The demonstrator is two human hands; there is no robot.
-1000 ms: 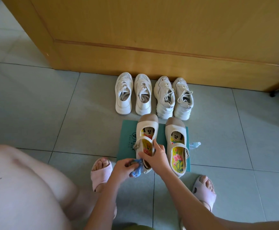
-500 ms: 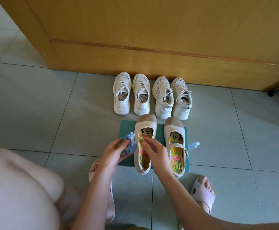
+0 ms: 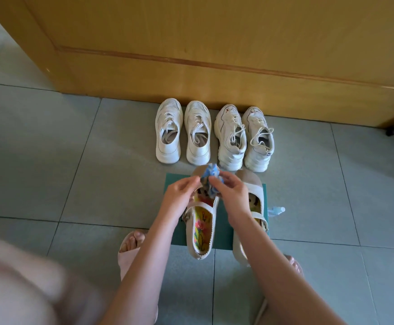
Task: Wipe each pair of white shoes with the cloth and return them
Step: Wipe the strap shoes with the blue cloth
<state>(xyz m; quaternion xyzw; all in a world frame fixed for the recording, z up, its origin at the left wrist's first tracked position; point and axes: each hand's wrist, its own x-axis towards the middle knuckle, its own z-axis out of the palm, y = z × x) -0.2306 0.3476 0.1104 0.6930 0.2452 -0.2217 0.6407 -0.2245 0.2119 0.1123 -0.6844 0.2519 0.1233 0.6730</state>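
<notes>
Left hand (image 3: 182, 194) meets the blue cloth (image 3: 209, 181) at its 9 o'clock edge; whether it grasps cannot be told. Right hand (image 3: 233, 194) grips the cloth from 3 o'clock, over the left strap shoe (image 3: 202, 233) on the green mat (image 3: 224, 235).

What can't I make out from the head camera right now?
All in the head view:
Left beige strap shoe: toe mostly hidden by the crumpled blue patterned cloth and both hands.
Left hand: motion blur hides whether its grip is on the cloth; the right hand holds it.
Right beige strap shoe: mostly covered by the right forearm.
Small pale item beside the green mat: too small to identify.
</notes>
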